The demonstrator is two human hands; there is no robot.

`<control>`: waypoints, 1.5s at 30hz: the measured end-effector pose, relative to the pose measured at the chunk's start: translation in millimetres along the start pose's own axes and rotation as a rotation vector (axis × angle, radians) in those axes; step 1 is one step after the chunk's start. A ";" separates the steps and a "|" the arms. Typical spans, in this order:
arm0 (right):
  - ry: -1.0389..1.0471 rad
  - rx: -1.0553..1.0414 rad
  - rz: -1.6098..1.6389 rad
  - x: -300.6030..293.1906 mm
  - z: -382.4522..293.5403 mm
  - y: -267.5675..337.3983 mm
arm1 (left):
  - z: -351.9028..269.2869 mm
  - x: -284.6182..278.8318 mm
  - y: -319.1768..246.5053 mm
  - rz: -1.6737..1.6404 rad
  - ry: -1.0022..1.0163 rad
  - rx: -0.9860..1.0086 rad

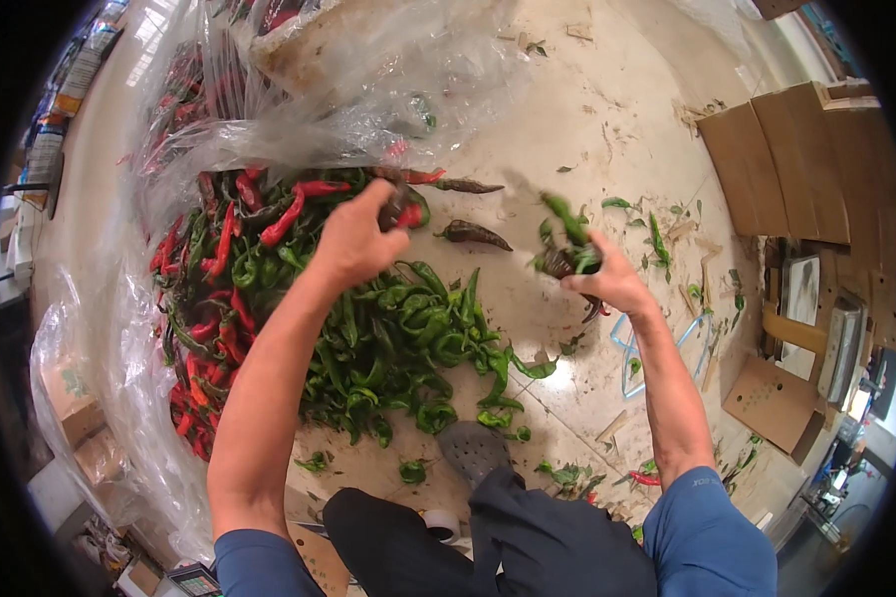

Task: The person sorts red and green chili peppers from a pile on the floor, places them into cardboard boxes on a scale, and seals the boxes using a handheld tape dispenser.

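My left hand [360,237] grips dark and red peppers [407,215] above the upper part of a big pile on the floor; motion blurs them. Off to the right, my right hand [616,277] is closed around a bunch of green and dark peppers [564,235], held over the tiles. Green chili peppers [396,336] make up the pile's near right part, while red chili peppers [224,328] lie mostly along its left side. Between my hands, two dark brown peppers [474,233] rest on the floor.
Clear plastic sheeting [299,134] covers the pile's far end and runs down its left side. Cardboard boxes [780,164] stand at right. A blue strap loop [626,366], leaf scraps and stray peppers litter the tiled floor [552,403]. A tape roll [442,524] sits by my legs.
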State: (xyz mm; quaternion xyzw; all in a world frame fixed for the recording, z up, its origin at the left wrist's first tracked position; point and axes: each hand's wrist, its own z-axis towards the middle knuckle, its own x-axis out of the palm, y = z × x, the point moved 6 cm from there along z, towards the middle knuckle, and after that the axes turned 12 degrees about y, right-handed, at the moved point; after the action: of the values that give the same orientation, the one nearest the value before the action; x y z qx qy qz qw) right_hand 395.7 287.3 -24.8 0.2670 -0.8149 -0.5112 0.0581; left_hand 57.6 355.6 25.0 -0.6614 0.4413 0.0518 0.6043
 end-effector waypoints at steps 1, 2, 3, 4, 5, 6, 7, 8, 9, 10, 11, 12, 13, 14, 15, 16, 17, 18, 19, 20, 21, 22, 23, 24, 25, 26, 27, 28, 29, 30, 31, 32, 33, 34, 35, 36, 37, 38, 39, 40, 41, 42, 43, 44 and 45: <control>0.008 -0.077 0.112 -1.7 0.4 24.9 | 10.7 -12.1 3.5 -0.074 -0.081 0.025; -0.037 -0.088 -0.046 -3.9 9.3 38.0 | 25.0 -19.6 11.2 0.045 -0.078 -0.081; -0.078 -0.108 -0.197 -0.2 22.9 50.9 | 36.1 -26.0 14.1 0.173 -0.021 -0.120; -0.082 -0.120 -0.189 10.1 36.7 57.2 | 48.7 -26.4 13.0 0.339 -0.015 -0.014; -0.062 -0.222 -0.380 28.7 57.2 73.3 | 55.2 -19.0 22.6 0.511 -0.006 0.080; -0.012 -0.198 -0.407 47.2 70.2 87.0 | 62.0 -2.5 36.1 0.473 0.103 0.103; 0.081 -0.180 -0.480 59.8 85.7 84.6 | 66.4 14.8 35.5 0.556 0.242 0.091; 0.087 -0.251 -0.772 70.6 101.5 69.9 | 68.7 26.7 44.7 0.583 0.230 0.168; 0.089 -0.318 -1.069 78.3 114.5 54.7 | 73.0 38.5 52.5 0.610 0.216 0.248; 0.084 -0.323 -1.072 78.9 116.3 53.7 | 71.6 44.2 47.4 0.838 0.173 0.188; -0.005 -0.405 -1.099 80.6 111.0 57.2 | 72.5 46.8 46.9 0.893 0.083 0.179; -0.086 -0.483 -1.116 87.2 103.4 58.1 | 70.4 47.0 45.0 0.885 0.070 0.198; -0.083 -0.485 -1.111 93.8 103.3 54.8 | 68.3 45.6 43.6 0.877 0.056 0.218; -0.029 -0.491 -1.058 102.5 104.9 51.0 | 66.7 43.0 44.3 0.878 0.059 0.213; 0.027 -0.498 -1.004 112.9 105.9 46.1 | 63.0 38.5 40.2 0.890 0.033 0.257; -0.018 -0.480 -1.045 116.6 105.5 41.5 | 64.8 35.0 34.8 0.902 -0.003 0.311; -0.022 -0.483 -1.049 122.4 103.4 36.7 | 64.0 33.2 32.8 0.905 -0.009 0.313; -0.157 -0.435 -1.017 123.6 98.2 34.1 | 54.4 35.7 31.4 0.909 -0.047 0.386; -0.291 -0.385 -0.982 122.8 94.8 31.6 | 45.2 37.9 30.3 0.911 -0.085 0.459; -0.363 -0.396 -0.958 124.8 93.7 30.7 | 41.3 44.6 39.2 0.892 -0.096 0.476; -0.365 -0.397 -0.950 126.5 93.6 27.3 | 38.0 46.1 37.4 0.898 -0.091 0.475; -0.366 -0.431 -0.892 126.3 91.8 24.3 | 39.3 48.2 40.6 0.879 -0.053 0.357; -0.367 -0.464 -0.834 126.1 90.9 21.4 | 41.6 49.4 44.5 0.859 -0.015 0.238; -0.371 -0.467 -0.832 125.5 91.9 20.1 | 43.1 49.5 40.7 0.864 -0.016 0.240; -0.406 -0.486 -0.823 123.7 91.8 19.8 | 47.3 47.1 44.6 0.933 -0.008 0.087; -0.441 -0.504 -0.814 121.2 91.0 19.0 | 50.7 44.2 48.4 0.998 0.000 -0.067; -0.445 -0.506 -0.815 118.0 89.9 17.1 | 52.6 40.7 53.0 1.058 0.005 -0.223; -0.438 -0.471 -0.794 112.7 88.6 12.6 | 54.0 40.2 56.0 0.968 0.035 -0.302; -0.430 -0.434 -0.774 108.2 87.2 8.1 | 55.4 38.7 54.2 0.969 0.032 -0.298; -0.431 -0.436 -0.774 106.2 82.5 8.7 | 55.0 35.8 47.7 0.944 0.023 -0.262; -0.424 -0.410 -0.767 103.8 77.9 8.1 | 55.4 34.0 43.4 0.919 0.013 -0.225; -0.416 -0.385 -0.759 102.9 75.3 7.8 | 58.5 33.4 45.3 0.918 0.012 -0.225; -0.417 -0.388 -0.762 104.5 74.5 8.1 | 63.2 29.2 51.2 0.793 0.012 -0.281; -0.426 -0.371 -0.758 105.8 75.0 7.4 | 67.8 25.5 57.2 0.667 0.012 -0.335; -0.435 -0.354 -0.755 106.4 76.4 7.2 | 73.8 22.7 58.4 0.667 0.008 -0.334; -0.435 -0.352 -0.758 107.1 77.2 6.8 | 81.0 24.4 58.8 0.634 0.053 -0.335; -0.447 -0.351 -0.740 106.9 77.6 6.6 | 85.3 27.7 58.4 0.601 0.098 -0.335; -0.458 -0.350 -0.723 105.9 77.6 6.3 | 87.3 31.6 55.4 0.599 0.097 -0.332; -0.461 -0.343 -0.728 103.5 77.0 1.5 | 91.3 42.1 48.4 0.633 0.137 -0.302; -0.485 -0.308 -0.614 96.0 76.0 -6.4 | 93.9 52.0 41.5 0.666 0.175 -0.271; -0.508 -0.273 -0.500 88.2 73.5 -15.1 | 93.1 60.0 27.9 0.737 0.145 -0.131; -0.510 -0.205 -0.309 82.9 66.9 -10.2 | 83.3 59.2 18.6 0.806 -0.025 0.058; -0.511 -0.130 -0.123 75.5 55.6 -7.4 | 70.3 64.8 9.8 0.862 -0.194 0.253; -0.526 -0.171 -0.061 67.2 51.2 -19.6 | 63.9 75.1 13.9 0.862 -0.192 0.248; -0.370 -0.113 0.437 67.3 45.9 -22.6 | 58.3 87.4 20.6 0.783 -0.122 0.224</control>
State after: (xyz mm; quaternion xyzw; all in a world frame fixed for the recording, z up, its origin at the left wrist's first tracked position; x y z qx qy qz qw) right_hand 330.1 283.2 -78.0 -0.0162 -0.8199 -0.5713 0.0318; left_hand 124.2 361.8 -58.5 -0.3694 0.6260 0.2684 0.6322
